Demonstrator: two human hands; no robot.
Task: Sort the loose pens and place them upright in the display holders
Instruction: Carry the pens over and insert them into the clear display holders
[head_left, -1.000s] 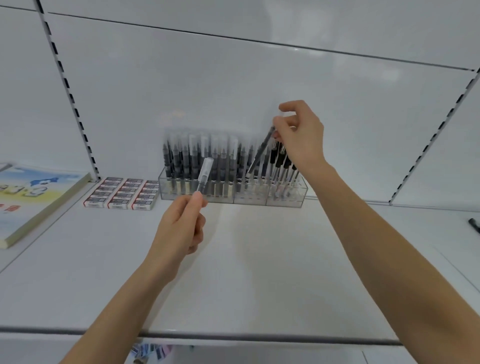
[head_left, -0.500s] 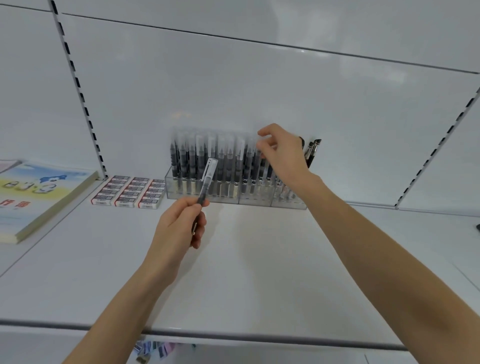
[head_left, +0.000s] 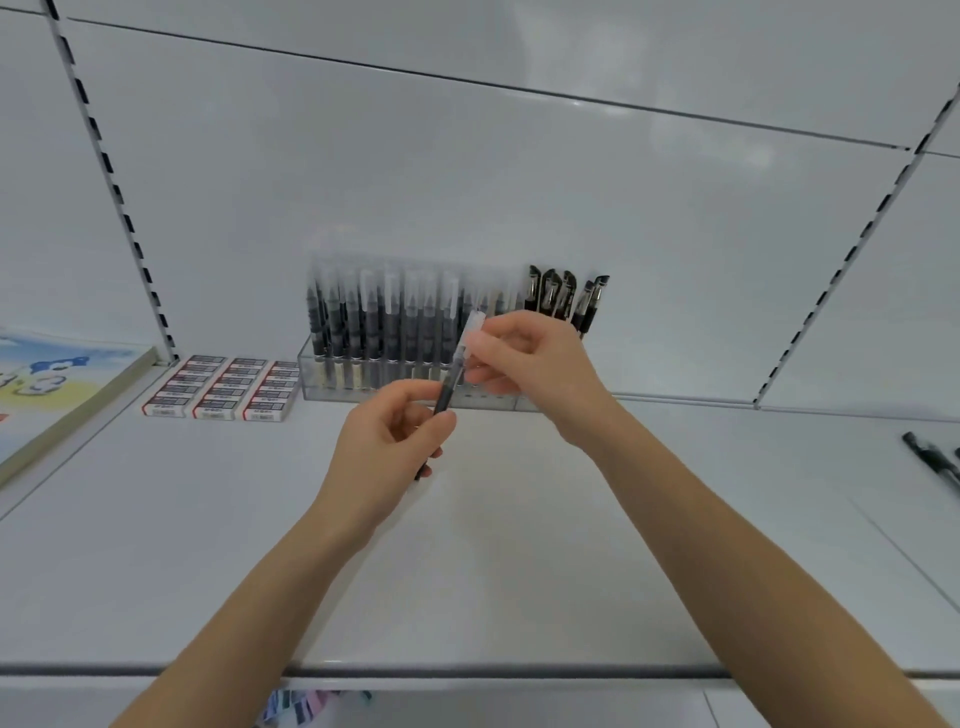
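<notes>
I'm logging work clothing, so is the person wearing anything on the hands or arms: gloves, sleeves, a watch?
Nothing visible. The left hand and right hand are bare, with no gloves, rings or watch showing. Both forearms are uncovered to the picture's edge; no sleeve is in view.

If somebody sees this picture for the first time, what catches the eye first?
The two hands at the centre: the left hand grips the lower barrel of a clear-capped pen, the right hand pinches its cap end. Behind them, a clear holder packed with upright pens stands at the back of the shelf; loose black pens lie at the far right.
</notes>
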